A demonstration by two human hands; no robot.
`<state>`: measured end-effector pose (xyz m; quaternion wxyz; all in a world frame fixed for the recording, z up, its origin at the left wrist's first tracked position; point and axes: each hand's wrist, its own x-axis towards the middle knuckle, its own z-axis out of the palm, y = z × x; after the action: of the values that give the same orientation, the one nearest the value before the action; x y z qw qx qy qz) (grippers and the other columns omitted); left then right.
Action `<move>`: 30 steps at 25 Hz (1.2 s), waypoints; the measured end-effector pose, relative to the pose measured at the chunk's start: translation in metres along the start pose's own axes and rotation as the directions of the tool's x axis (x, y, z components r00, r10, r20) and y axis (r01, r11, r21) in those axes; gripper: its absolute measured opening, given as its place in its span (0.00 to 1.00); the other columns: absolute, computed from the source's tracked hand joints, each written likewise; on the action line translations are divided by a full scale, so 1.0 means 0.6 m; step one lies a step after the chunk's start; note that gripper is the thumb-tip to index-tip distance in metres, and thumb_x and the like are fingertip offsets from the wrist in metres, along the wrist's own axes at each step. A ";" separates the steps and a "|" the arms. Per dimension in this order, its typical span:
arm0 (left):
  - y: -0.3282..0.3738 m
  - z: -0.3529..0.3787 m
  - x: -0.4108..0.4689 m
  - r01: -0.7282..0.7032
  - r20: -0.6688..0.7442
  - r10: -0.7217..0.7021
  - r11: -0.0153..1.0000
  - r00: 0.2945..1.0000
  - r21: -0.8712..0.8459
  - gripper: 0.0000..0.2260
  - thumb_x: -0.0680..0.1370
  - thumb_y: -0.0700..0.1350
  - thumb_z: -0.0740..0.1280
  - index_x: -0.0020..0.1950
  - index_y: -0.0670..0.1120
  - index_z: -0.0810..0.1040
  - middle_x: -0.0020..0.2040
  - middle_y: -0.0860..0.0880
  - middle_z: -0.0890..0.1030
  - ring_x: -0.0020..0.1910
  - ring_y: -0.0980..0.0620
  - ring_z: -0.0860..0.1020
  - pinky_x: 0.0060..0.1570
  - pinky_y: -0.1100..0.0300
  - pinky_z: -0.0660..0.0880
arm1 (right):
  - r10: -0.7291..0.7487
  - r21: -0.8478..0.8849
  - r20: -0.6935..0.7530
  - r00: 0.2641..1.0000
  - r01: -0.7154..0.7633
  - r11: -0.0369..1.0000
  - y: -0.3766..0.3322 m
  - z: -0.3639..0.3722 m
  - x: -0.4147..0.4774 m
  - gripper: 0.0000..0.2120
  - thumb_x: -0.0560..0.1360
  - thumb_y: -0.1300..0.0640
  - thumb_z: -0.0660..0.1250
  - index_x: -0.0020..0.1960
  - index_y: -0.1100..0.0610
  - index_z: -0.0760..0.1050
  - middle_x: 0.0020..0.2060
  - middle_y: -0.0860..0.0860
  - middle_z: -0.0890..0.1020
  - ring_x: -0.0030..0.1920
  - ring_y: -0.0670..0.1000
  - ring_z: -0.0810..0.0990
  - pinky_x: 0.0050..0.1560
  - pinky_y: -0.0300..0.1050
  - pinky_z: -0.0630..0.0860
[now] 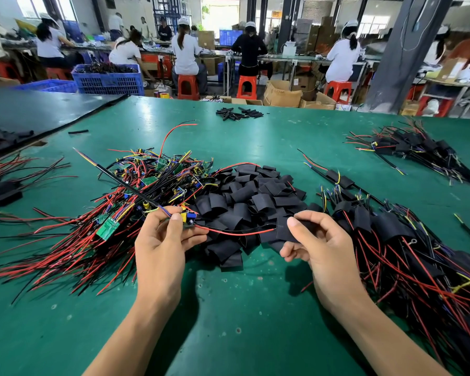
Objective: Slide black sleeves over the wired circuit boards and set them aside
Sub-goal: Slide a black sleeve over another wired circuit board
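Observation:
My left hand (163, 240) grips a wired circuit board (187, 217) by its edge, above the green table. Its red and black wires (236, 232) run right into a black sleeve (285, 232) that my right hand (320, 245) pinches between thumb and fingers. A heap of loose black sleeves (250, 199) lies just behind both hands. To the left spreads a tangle of unsleeved boards with red and black wires (136, 191). At the right lies a pile of boards covered by sleeves (385, 232).
The green table (228, 308) runs to the front edge. A second sleeved bundle (413, 150) lies far right, a few small black tubes (239, 113) at the far edge, more wired parts (3, 185) at left. Seated workers and blue crates stand beyond the table.

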<state>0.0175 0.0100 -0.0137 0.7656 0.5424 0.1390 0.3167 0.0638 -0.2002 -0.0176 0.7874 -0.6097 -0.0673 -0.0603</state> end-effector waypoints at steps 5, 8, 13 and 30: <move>-0.001 0.002 -0.001 0.002 0.018 -0.002 1.000 1.000 -0.004 0.08 0.84 0.37 0.60 0.48 0.45 0.76 0.39 0.50 0.82 0.35 0.45 0.84 0.36 0.60 0.81 | 0.005 -0.030 0.015 1.000 -0.004 1.000 0.003 0.004 -0.004 0.04 0.75 0.63 0.73 0.49 0.59 0.78 0.31 0.48 0.81 0.27 0.57 0.82 0.29 0.42 0.78; 0.000 0.001 -0.002 -0.002 0.040 0.002 1.000 0.999 -0.008 0.08 0.84 0.38 0.60 0.49 0.45 0.76 0.41 0.50 0.84 0.35 0.45 0.85 0.37 0.59 0.81 | 0.022 -0.050 0.015 1.000 -0.022 0.999 0.008 0.004 -0.006 0.06 0.76 0.63 0.72 0.51 0.61 0.77 0.29 0.50 0.81 0.28 0.56 0.83 0.31 0.42 0.79; 0.000 0.002 -0.006 0.014 0.106 -0.011 1.000 0.994 -0.027 0.07 0.84 0.39 0.60 0.51 0.46 0.78 0.45 0.46 0.85 0.39 0.41 0.85 0.39 0.57 0.81 | 0.159 0.004 -0.027 0.987 -0.159 0.987 0.014 0.002 -0.005 0.09 0.76 0.63 0.72 0.53 0.64 0.75 0.35 0.60 0.80 0.30 0.57 0.84 0.31 0.41 0.79; -0.001 0.000 -0.003 0.055 0.105 -0.047 0.995 0.993 -0.081 0.07 0.84 0.38 0.60 0.50 0.45 0.77 0.44 0.46 0.85 0.40 0.40 0.85 0.40 0.56 0.82 | 0.213 0.183 -0.009 0.977 -0.208 0.961 -0.003 0.008 -0.002 0.10 0.70 0.60 0.74 0.48 0.60 0.76 0.33 0.57 0.79 0.30 0.53 0.83 0.31 0.40 0.79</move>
<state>0.0160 0.0087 -0.0148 0.8017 0.5216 0.0996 0.2742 0.0625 -0.1960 -0.0149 0.8424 -0.5384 0.0039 0.0214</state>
